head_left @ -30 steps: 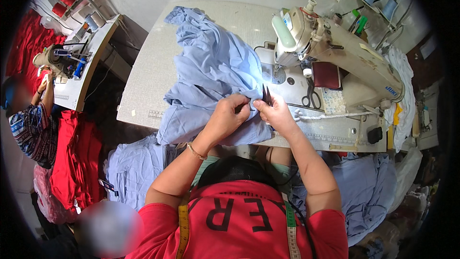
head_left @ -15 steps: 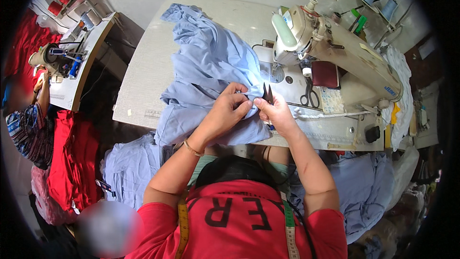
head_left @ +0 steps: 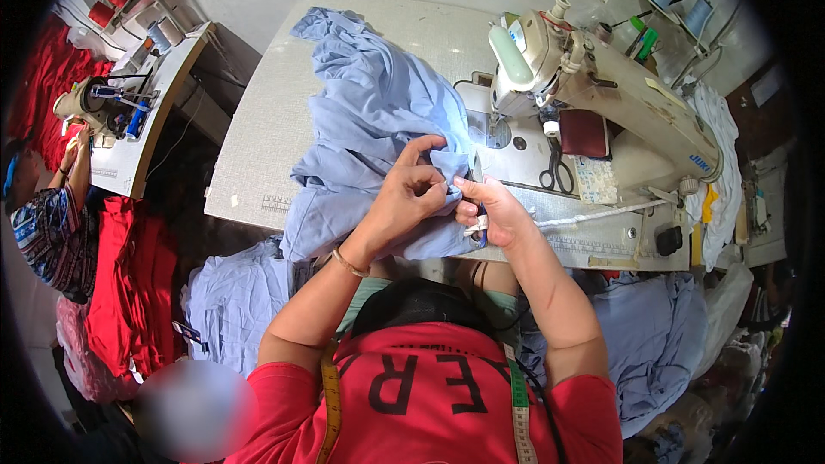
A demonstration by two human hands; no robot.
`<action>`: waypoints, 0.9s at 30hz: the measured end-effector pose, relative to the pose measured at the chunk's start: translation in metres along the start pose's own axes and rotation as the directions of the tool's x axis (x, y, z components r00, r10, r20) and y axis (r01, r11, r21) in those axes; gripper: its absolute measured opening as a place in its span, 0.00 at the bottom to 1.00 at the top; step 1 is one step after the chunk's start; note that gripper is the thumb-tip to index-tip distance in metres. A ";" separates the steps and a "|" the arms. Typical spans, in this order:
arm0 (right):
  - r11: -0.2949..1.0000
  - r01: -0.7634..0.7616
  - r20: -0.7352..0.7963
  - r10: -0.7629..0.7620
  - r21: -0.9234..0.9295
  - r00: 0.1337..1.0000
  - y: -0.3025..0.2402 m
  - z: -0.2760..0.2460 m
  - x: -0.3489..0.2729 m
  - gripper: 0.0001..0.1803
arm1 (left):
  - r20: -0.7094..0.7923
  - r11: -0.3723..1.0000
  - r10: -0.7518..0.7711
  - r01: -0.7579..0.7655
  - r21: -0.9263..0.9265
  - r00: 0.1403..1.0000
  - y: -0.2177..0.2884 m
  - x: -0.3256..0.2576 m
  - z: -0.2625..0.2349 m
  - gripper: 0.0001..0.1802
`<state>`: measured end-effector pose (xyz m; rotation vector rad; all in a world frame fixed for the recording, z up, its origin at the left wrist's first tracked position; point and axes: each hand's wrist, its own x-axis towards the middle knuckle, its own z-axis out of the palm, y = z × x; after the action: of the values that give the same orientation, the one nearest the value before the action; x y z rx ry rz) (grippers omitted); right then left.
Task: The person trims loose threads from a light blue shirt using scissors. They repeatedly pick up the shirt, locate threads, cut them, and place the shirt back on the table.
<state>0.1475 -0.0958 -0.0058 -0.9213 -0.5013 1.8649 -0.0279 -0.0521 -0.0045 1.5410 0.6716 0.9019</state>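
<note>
Your left hand (head_left: 412,198) and right hand (head_left: 491,213) meet at the near edge of the counter (head_left: 284,112), both closed on one fold of the light blue garment (head_left: 378,112). The left hand's fingers are curled together, pinching the cloth between thumb and forefinger; a thin bracelet (head_left: 348,263) circles that wrist. The right hand is likewise closed on the fabric edge, knuckles touching those of the left, with a small white-handled tool (head_left: 477,225) tucked in its grip; what kind of tool it is cannot be told. The garment lies bunched on the counter, stretching from the far left corner toward you and spilling over the near edge just beside your hands. To the right stands a cream sewing machine (head_left: 601,77), its needle area close to the cloth; black-handled scissors (head_left: 557,170) rest on the machine bed beside a dark red pad (head_left: 584,131). A yellow tape measure (head_left: 329,404) hangs over your red shirt. More blue cloth (head_left: 232,301) lies piled below the counter at left. Another person (head_left: 47,223) works at a second machine (head_left: 94,103) at far left.
</note>
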 end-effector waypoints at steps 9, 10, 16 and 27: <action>0.958 0.032 -0.059 -0.051 -0.286 0.997 -0.003 -0.002 -0.001 0.13 | 0.040 0.995 -0.063 0.066 -0.079 0.997 -0.008 0.000 -0.003 0.08; 0.925 0.105 -0.117 -0.157 -0.365 0.981 -0.005 0.002 -0.006 0.14 | 0.051 0.994 -0.069 0.073 -0.083 0.996 -0.007 0.000 -0.002 0.08; 0.666 0.264 0.026 -0.345 -0.697 0.938 -0.011 0.009 -0.028 0.20 | 0.025 1.000 -0.028 0.028 -0.012 0.999 -0.010 -0.003 0.001 0.08; -0.285 0.071 0.236 -0.601 -0.956 0.764 0.006 0.046 -0.040 0.08 | -0.060 0.995 0.063 -0.058 0.080 0.996 -0.011 -0.005 0.005 0.06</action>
<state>0.1186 -0.1321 0.0352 -1.7630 -1.9376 0.2033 -0.0256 -0.0567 -0.0164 1.6153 0.7154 0.9822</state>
